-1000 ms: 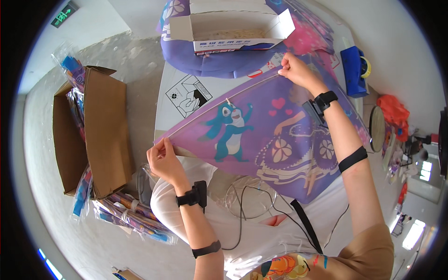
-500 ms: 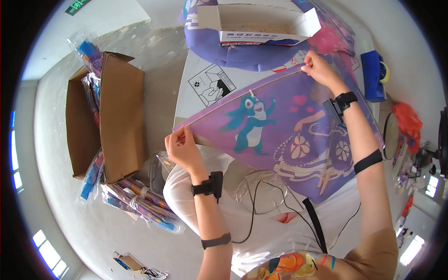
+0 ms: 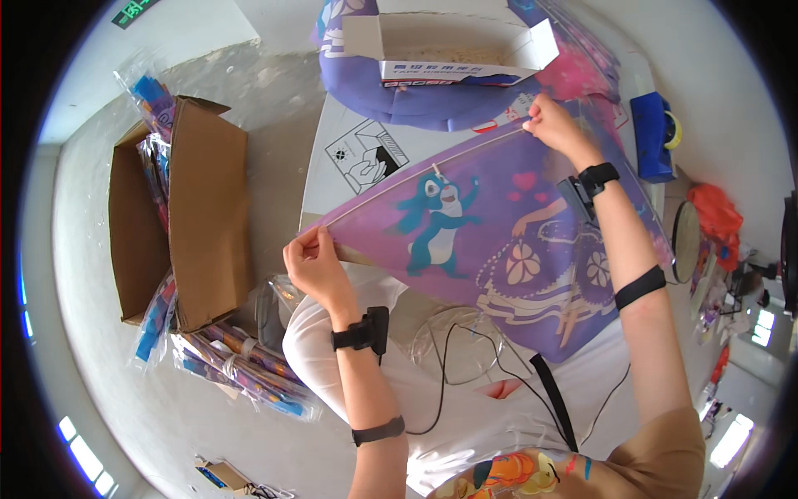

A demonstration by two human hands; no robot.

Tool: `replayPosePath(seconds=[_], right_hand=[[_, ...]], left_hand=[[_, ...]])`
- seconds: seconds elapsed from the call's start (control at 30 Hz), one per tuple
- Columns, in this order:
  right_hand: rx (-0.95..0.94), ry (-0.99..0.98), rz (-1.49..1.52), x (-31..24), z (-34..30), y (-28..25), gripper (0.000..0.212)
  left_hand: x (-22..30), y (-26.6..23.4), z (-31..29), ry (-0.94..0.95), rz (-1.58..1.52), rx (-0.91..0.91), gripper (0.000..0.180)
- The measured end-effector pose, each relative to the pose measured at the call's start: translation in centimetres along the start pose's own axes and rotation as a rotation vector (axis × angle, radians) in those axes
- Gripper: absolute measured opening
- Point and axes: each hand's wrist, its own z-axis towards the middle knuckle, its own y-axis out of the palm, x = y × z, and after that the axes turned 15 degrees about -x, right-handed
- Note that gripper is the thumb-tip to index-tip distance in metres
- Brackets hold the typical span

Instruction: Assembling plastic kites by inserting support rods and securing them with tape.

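A purple kite (image 3: 499, 249) printed with a blue cartoon animal and a figure in a wide dress is stretched out over the white table (image 3: 332, 179) and my lap. My left hand (image 3: 312, 264) pinches its near left tip. My right hand (image 3: 553, 125) pinches the far tip along a thin white spar (image 3: 432, 170) that runs down the top edge. A small clip sits on the spar above the animal. Both wrists carry black bands.
An open white carton (image 3: 449, 50) rests on a stack of purple kites at the table's far end. A blue tape dispenser (image 3: 652, 137) stands at the right. On the floor to the left is an open brown cardboard box (image 3: 179, 241) with wrapped kite packs around it.
The view has shifted so the kite and hands sit lower and closer. Both hands keep their grip on the kite's two tips along the spar.
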Motion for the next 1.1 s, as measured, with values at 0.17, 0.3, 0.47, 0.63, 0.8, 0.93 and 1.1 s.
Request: replayPosePath(seconds=[0.17, 0.3, 0.47, 0.63, 0.8, 0.93, 1.1], right_hand=[[0.124, 0.016, -0.157, -0.2, 0.3, 0.6, 0.033], [0.124, 0.102, -0.090, -0.2, 0.2, 0.4, 0.035], [0.135, 0.063, 0.032, 1.0, -0.2, 0.9, 0.033], [0.368, -0.057, 0.050, 1.2, -0.3, 2.3, 0.027], [0.089, -0.393, 0.989, -10.5, -7.0, 6.8, 0.019], [-0.088, -0.474, 1.392, -13.5, -6.6, 10.6, 0.028], [-0.034, -0.368, 1.448, -13.2, -5.8, 12.8, 0.028]], left_hand=[[-0.3, -0.3, 0.5, -0.072, -0.111, -0.030, 0.017], [-0.3, -0.7, 0.9, -0.107, -0.059, -0.047, 0.019], [0.9, -0.7, 0.6, -0.089, 0.052, -0.036, 0.016], [1.8, -0.7, 0.4, -0.067, 0.045, 0.059, 0.022], [4.7, 0.5, -2.0, 0.522, 0.261, -0.359, 0.048], [7.3, 5.2, -4.1, 0.701, 0.458, -0.652, 0.054], [6.0, 8.1, -3.2, 0.757, 0.655, -0.766, 0.066]])
